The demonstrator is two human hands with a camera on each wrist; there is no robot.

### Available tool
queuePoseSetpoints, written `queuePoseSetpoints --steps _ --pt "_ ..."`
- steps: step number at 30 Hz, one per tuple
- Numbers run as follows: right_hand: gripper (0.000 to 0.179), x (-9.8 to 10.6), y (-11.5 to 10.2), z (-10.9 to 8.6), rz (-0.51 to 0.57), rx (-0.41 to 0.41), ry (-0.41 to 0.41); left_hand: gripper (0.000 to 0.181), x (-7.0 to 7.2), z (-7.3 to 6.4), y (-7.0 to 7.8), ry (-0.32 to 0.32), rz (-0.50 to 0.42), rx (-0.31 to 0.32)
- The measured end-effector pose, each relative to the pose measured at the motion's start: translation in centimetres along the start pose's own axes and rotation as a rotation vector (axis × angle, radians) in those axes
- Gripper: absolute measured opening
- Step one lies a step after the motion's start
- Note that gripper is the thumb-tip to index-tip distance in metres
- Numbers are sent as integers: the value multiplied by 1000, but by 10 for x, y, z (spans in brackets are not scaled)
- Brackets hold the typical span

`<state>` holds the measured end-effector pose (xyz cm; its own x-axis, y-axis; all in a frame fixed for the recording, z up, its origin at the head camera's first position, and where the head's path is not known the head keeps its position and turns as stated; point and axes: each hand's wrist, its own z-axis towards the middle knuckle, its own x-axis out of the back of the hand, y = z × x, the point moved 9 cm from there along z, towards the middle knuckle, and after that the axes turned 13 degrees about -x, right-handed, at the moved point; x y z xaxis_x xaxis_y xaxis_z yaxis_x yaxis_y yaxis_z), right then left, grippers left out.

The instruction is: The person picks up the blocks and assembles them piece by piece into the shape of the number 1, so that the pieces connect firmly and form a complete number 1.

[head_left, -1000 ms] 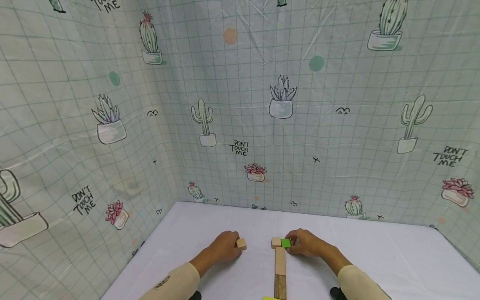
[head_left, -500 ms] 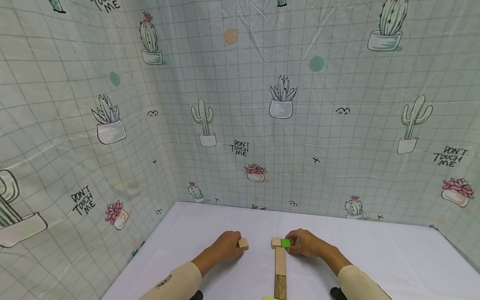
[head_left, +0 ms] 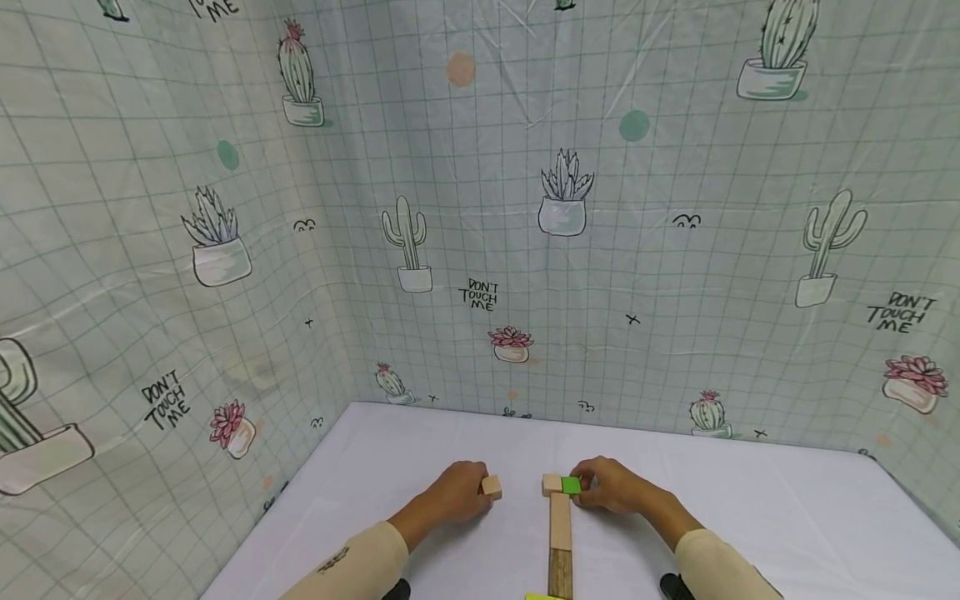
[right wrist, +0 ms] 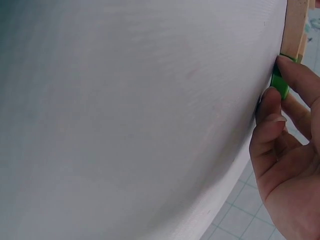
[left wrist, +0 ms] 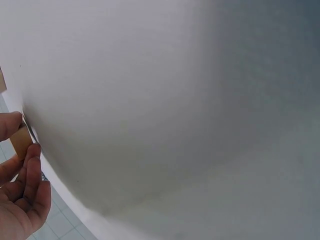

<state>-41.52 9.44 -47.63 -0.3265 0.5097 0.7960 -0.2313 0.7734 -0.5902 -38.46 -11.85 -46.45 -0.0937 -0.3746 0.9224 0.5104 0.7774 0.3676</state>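
My left hand (head_left: 459, 490) pinches a plain wooden cube (head_left: 491, 487) between thumb and fingers; in the left wrist view this wooden cube (left wrist: 21, 142) shows at the left edge. To the right, my right hand (head_left: 611, 485) holds a green block (head_left: 571, 485) by its right side, and the right wrist view has the green block (right wrist: 280, 86) between thumb and fingers. That block touches a second plain wooden cube (head_left: 552, 484) on its left. Below those two, a light wooden plank (head_left: 560, 522) lies in line with a darker brown plank (head_left: 560, 573).
A yellow piece (head_left: 542, 597) is cut off at the bottom edge, by the brown plank. The white tabletop (head_left: 787, 508) reaches back to a cloth backdrop (head_left: 480, 250) printed with cacti, which also stands along the left side.
My left hand has moved slightly to the right with its wooden cube, closer to the row of blocks. The right hand and the green block have stayed in place.
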Motion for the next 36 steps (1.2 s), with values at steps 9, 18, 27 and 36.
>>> queuePoseSetpoints --steps 9,18,27,36 --pt "25 0 -1 0 18 7 -11 24 -3 3 5 -6 0 -1" --pt "25 -1 0 0 27 6 -12 23 -4 8 13 -3 -4 -3" --pt "25 -1 0 0 21 -11 -4 24 -7 11 19 -5 1 -20" --pt "24 -1 1 1 1 -13 -7 24 -8 14 25 -16 3 -30"
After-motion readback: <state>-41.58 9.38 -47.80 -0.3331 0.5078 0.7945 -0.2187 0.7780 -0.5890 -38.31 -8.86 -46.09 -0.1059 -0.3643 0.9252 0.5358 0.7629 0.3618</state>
